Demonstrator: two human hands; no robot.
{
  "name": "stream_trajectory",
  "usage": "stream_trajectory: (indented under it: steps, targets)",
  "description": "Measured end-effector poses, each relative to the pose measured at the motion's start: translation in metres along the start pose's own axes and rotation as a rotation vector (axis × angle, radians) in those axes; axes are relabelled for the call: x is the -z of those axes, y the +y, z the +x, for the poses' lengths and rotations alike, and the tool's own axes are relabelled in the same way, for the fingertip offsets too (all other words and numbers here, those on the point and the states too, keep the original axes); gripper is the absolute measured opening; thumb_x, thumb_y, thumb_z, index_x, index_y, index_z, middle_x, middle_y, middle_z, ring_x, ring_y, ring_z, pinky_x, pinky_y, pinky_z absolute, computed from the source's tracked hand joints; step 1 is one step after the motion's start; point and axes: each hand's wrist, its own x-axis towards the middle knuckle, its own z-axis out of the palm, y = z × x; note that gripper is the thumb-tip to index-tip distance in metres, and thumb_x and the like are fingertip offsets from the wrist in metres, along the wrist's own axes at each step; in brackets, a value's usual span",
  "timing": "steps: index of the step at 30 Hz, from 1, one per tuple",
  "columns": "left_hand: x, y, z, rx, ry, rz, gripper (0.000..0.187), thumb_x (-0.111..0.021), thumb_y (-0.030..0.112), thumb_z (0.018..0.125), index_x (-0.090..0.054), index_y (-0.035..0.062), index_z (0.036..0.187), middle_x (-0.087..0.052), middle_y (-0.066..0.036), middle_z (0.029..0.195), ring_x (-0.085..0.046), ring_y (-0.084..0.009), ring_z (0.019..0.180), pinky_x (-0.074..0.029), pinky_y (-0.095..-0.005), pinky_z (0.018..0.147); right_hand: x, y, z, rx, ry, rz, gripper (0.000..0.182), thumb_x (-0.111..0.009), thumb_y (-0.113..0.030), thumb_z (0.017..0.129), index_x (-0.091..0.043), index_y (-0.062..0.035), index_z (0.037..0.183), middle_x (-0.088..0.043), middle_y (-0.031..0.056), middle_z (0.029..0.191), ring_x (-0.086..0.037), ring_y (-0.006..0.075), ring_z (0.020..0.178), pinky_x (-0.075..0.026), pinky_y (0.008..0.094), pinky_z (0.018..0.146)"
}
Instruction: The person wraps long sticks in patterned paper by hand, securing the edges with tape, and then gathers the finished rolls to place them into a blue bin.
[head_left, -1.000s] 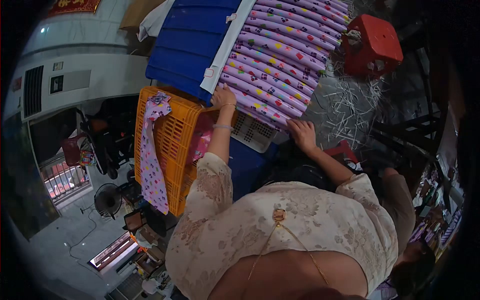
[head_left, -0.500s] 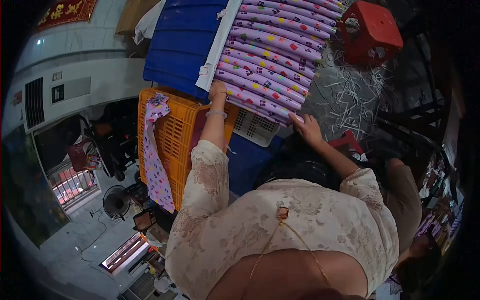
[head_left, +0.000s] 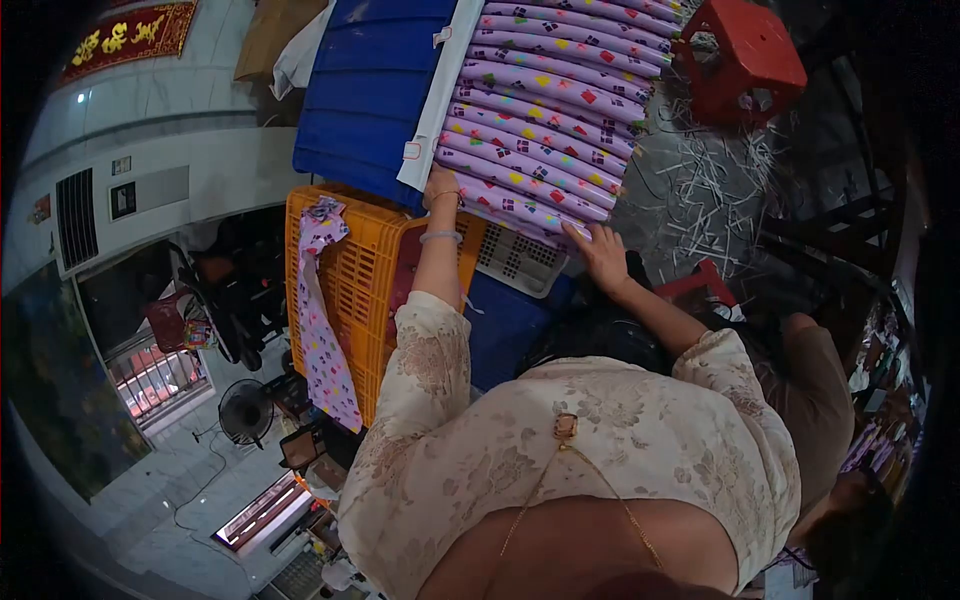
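Rows of purple strips (head_left: 540, 130) with a colourful pattern lie side by side like soft tubes, their left ends along a white band (head_left: 440, 100). My left hand (head_left: 441, 188) is closed at the left end of the nearest purple patterned strip (head_left: 515, 212), its fingertips partly hidden. At that strip's right end, my right hand (head_left: 603, 255) grips with thumb and forefinger, the other fingers bent beside it. Just under the nearest strip stands a white perforated basket (head_left: 522, 262).
Beside my left arm is an orange crate (head_left: 355, 270), a patterned purple cloth strip (head_left: 325, 320) draped over it. A blue ridged lid (head_left: 370, 90) lies beyond. A red stool (head_left: 745, 60) stands right, near white scraps (head_left: 710, 200) on the floor. Another person's leg (head_left: 815, 400) is at right.
The view has shifted slightly, so the surroundings sit a little further right. My right hand has moved slightly left along the nearest strip's end; my left hand stays at the other end.
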Motion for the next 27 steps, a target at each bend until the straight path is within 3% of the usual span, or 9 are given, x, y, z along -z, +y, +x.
stream_trajectory:
  steps: [7,11,13,14,18,22,24,25,27]
  targets:
    - [0.008,0.006,-0.009,0.024,-0.031,-0.015,0.055,-0.015,0.041,0.091,-0.032,0.0063,0.130,-0.038,-0.018,0.130,-0.041,-0.0346,0.116,-0.034,-0.0475,0.092,0.001,-0.004,0.007,-0.031,-0.120,0.108,0.068,-0.049,-0.002,0.074,-0.030,-0.0281,0.133,-0.049,0.0144,0.101,-0.048,0.0297,0.086,-0.037,0.0412,0.075]
    - [0.011,0.009,-0.014,0.056,-0.041,-0.026,0.055,-0.015,0.041,0.091,-0.031,0.0068,0.131,-0.036,-0.017,0.132,-0.040,-0.0334,0.117,-0.035,-0.0458,0.093,0.005,-0.007,0.011,-0.011,-0.033,0.054,0.066,-0.049,-0.002,0.074,-0.031,-0.0277,0.132,-0.048,0.0140,0.106,-0.047,0.0291,0.090,-0.036,0.0403,0.076]
    - [0.006,0.002,-0.009,-0.069,-0.023,0.091,0.054,-0.016,0.039,0.091,-0.032,0.0064,0.131,-0.034,-0.017,0.133,-0.040,-0.0323,0.117,-0.035,-0.0441,0.093,0.003,-0.005,0.010,0.025,-0.014,-0.017,0.065,-0.050,-0.003,0.074,-0.032,-0.0275,0.132,-0.048,0.0134,0.107,-0.047,0.0284,0.092,-0.035,0.0397,0.077]
    - [0.003,-0.001,-0.006,-0.058,-0.002,-0.058,0.063,-0.016,0.046,0.089,-0.034,0.0014,0.129,-0.035,-0.020,0.131,-0.038,-0.0380,0.117,-0.030,-0.0490,0.095,0.002,-0.004,0.009,0.025,0.007,0.004,0.064,-0.050,-0.003,0.074,-0.034,-0.0272,0.131,-0.048,0.0120,0.108,-0.047,0.0271,0.093,-0.035,0.0392,0.077]
    - [0.000,0.000,-0.004,-0.063,0.060,-0.149,0.062,-0.018,0.046,0.089,-0.036,0.0002,0.127,-0.037,-0.021,0.129,-0.040,-0.0376,0.116,-0.031,-0.0486,0.094,0.001,-0.012,0.011,0.014,0.078,0.009,0.059,-0.050,-0.005,0.073,-0.041,-0.0263,0.127,-0.049,0.0079,0.104,-0.047,0.0233,0.095,-0.033,0.0391,0.079]
    - [0.012,0.002,-0.033,-0.086,-0.097,-0.036,0.056,-0.027,0.040,0.091,-0.032,-0.0018,0.128,-0.035,-0.022,0.130,-0.038,-0.0346,0.117,-0.034,-0.0445,0.094,-0.003,-0.012,0.010,0.007,0.084,0.042,0.054,-0.051,-0.008,0.074,-0.044,-0.0245,0.125,-0.049,0.0064,0.100,-0.047,0.0223,0.094,-0.032,0.0391,0.080]
    - [-0.009,-0.003,-0.036,-0.180,0.174,0.118,0.057,-0.034,0.037,0.090,-0.028,-0.0035,0.129,-0.031,-0.023,0.132,-0.031,-0.0363,0.121,-0.025,-0.0453,0.099,0.000,-0.007,0.012,0.041,0.052,0.055,0.054,-0.052,-0.009,0.073,-0.045,-0.0244,0.124,-0.049,0.0057,0.100,-0.047,0.0217,0.094,-0.032,0.0392,0.081]
    - [-0.018,-0.010,-0.036,-0.290,0.258,0.036,0.059,-0.042,0.033,0.087,-0.025,-0.0037,0.130,-0.027,-0.023,0.134,-0.025,-0.0369,0.124,-0.017,-0.0451,0.102,0.004,-0.005,0.011,0.080,0.023,0.064,0.053,-0.054,-0.010,0.073,-0.045,-0.0242,0.123,-0.049,0.0051,0.101,-0.047,0.0211,0.094,-0.032,0.0393,0.081]
    - [-0.030,-0.017,-0.040,-0.624,0.518,0.150,0.056,-0.045,0.026,0.085,-0.027,-0.0032,0.129,-0.030,-0.022,0.132,-0.026,-0.0372,0.123,-0.018,-0.0447,0.102,0.016,0.003,0.011,0.096,0.031,0.103,0.053,-0.058,-0.012,0.072,-0.047,-0.0244,0.122,-0.049,0.0041,0.102,-0.048,0.0200,0.096,-0.032,0.0387,0.082]
